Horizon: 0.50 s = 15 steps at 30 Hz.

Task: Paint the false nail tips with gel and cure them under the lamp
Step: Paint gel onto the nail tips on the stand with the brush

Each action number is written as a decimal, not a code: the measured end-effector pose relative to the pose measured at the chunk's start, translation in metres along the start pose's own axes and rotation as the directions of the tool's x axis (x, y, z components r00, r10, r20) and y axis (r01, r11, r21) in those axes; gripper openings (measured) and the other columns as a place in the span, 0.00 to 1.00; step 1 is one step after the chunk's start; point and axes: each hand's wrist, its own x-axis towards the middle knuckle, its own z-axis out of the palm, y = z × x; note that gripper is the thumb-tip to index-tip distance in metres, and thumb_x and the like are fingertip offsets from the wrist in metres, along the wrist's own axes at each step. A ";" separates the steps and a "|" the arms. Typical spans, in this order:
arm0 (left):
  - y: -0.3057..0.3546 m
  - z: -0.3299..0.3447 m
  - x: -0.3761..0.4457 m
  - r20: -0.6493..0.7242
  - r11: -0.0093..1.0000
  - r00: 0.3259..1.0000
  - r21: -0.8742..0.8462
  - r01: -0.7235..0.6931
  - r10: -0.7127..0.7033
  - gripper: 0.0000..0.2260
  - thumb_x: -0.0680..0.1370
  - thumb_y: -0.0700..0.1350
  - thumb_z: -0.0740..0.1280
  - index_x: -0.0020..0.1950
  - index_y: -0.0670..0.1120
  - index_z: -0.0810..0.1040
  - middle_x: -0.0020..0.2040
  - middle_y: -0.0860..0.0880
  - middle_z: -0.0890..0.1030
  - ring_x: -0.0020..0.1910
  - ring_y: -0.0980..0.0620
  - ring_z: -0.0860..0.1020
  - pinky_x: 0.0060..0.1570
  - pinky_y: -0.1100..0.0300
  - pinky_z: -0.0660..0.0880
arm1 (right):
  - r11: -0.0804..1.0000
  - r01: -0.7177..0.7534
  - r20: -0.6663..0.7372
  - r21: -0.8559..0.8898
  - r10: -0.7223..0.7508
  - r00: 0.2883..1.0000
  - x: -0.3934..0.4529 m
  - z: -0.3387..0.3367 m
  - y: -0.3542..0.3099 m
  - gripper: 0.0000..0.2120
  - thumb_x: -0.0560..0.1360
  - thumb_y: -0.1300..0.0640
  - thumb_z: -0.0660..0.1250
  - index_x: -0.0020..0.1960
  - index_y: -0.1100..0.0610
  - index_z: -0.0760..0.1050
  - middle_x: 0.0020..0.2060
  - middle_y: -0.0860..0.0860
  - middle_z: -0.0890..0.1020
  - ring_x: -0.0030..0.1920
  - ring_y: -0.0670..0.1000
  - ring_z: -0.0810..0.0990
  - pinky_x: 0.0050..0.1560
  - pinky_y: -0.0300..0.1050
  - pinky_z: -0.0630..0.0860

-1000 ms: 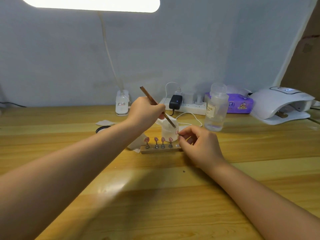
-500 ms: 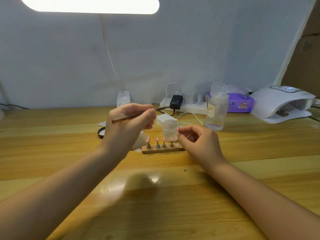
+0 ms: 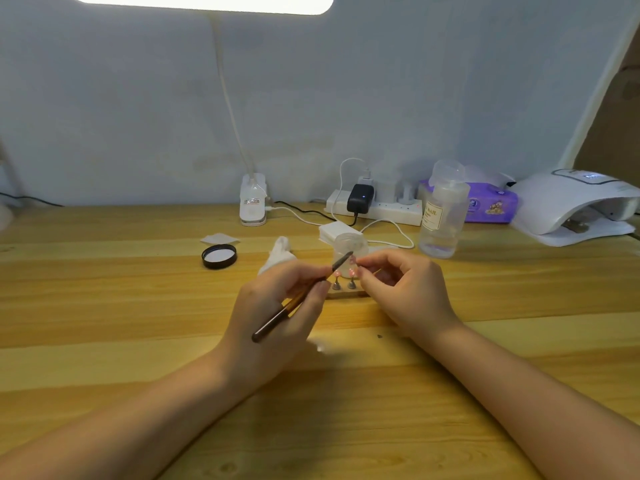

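Glossy wood-grain bench [image 3: 138,306]. The domed white lamp [image 3: 575,206] waits far right, mouth open, for curing. Your left hand [image 3: 277,306] pinches a slim brush [image 3: 298,301] pen-fashion, bristles at the tip [image 3: 352,260] that your right hand [image 3: 405,289] pinches, steadying it above the wooden stand [image 3: 346,292], where more pink tips stand on pegs.

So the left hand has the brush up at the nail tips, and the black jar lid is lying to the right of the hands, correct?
Not quite. In the head view the black jar lid lies to the left of the hands, near the white pad. The left hand does hold the brush up at the nail tips.
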 end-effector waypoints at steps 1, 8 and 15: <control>0.000 -0.001 0.000 0.003 1.000 1.000 0.001 0.000 0.000 0.08 0.75 0.42 0.67 0.53 0.44 0.82 0.45 0.48 0.84 0.45 0.49 0.83 0.47 0.47 0.79 | 1.000 -0.002 0.000 0.001 0.002 1.000 0.000 0.000 0.000 0.08 0.71 0.60 0.73 0.45 0.47 0.82 0.35 0.44 0.82 0.34 0.45 0.78 0.38 0.42 0.77; -0.003 -0.004 -0.002 0.045 0.998 0.999 -0.070 0.000 0.003 0.10 0.75 0.47 0.66 0.50 0.43 0.82 0.44 0.48 0.83 0.44 0.49 0.82 0.45 0.47 0.78 | 1.000 -0.008 -0.015 0.003 0.008 1.000 0.000 0.000 0.002 0.06 0.71 0.60 0.73 0.45 0.51 0.83 0.34 0.45 0.82 0.35 0.45 0.78 0.38 0.42 0.77; -0.002 -0.002 -0.002 0.008 1.000 1.000 -0.017 -0.023 0.023 0.07 0.77 0.45 0.68 0.54 0.48 0.82 0.45 0.50 0.84 0.46 0.49 0.82 0.45 0.47 0.78 | 1.000 0.009 -0.008 0.024 -0.009 1.000 0.000 0.001 0.001 0.07 0.72 0.60 0.73 0.45 0.48 0.83 0.36 0.46 0.83 0.36 0.48 0.79 0.40 0.46 0.79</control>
